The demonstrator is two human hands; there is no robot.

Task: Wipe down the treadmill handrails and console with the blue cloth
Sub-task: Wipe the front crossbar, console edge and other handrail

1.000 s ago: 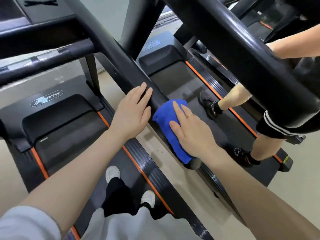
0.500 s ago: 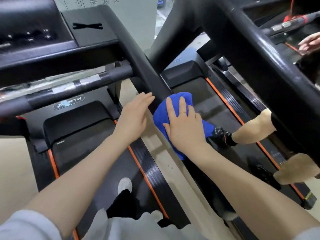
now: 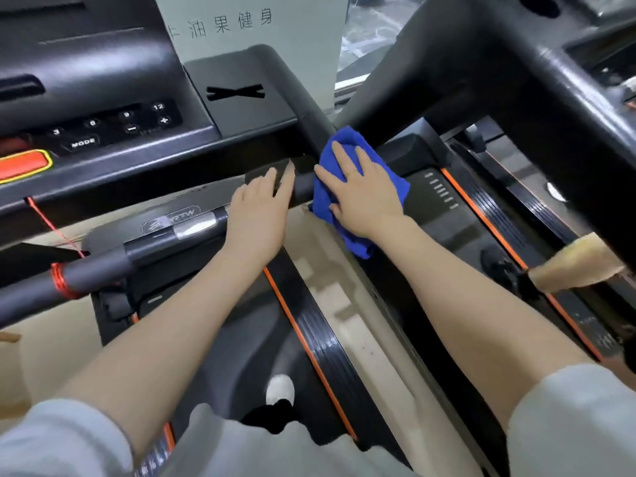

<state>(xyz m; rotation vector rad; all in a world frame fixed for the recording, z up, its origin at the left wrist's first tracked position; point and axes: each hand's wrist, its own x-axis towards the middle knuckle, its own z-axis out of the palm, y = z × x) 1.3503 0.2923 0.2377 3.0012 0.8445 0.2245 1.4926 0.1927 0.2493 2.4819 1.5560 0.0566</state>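
Treadmill deck (image 3: 241,356) fills my lower frame, 5 to 8 o'clock, black with an orange side stripe (image 3: 303,335). Console (image 3: 103,108) sits at 10 o'clock: buttons marked 12, +, −, MODE, and an orange-red stop key (image 3: 22,163) at far 9 o'clock. A second treadmill's thick black frame (image 3: 537,94) crosses 1 to 3 o'clock. Its belt (image 3: 457,232) lies at 3 o'clock, with another person's leg (image 3: 578,263) and dark shoe (image 3: 499,266) on it.

Handrail (image 3: 303,187) runs from 8 o'clock up to centre, where it meets the console arm. A silver sensor patch (image 3: 196,227) sits mid-rail, and red cord (image 3: 60,280) is wound round the rail at 8 o'clock.

Blue cloth (image 3: 344,146) is just above centre, draped over the handrail end at the console joint, tail hanging down toward 5 o'clock.

Right hand (image 3: 364,191) lies flat on the cloth, fingers straight and spread, pressing it to the rail. Left hand (image 3: 258,208) is just beside it at 9 o'clock of the cloth, fingers extended, resting over the bare rail, not touching the cloth. I see no closed grip on either hand.

My white shoe (image 3: 280,389) shows at 6 o'clock.
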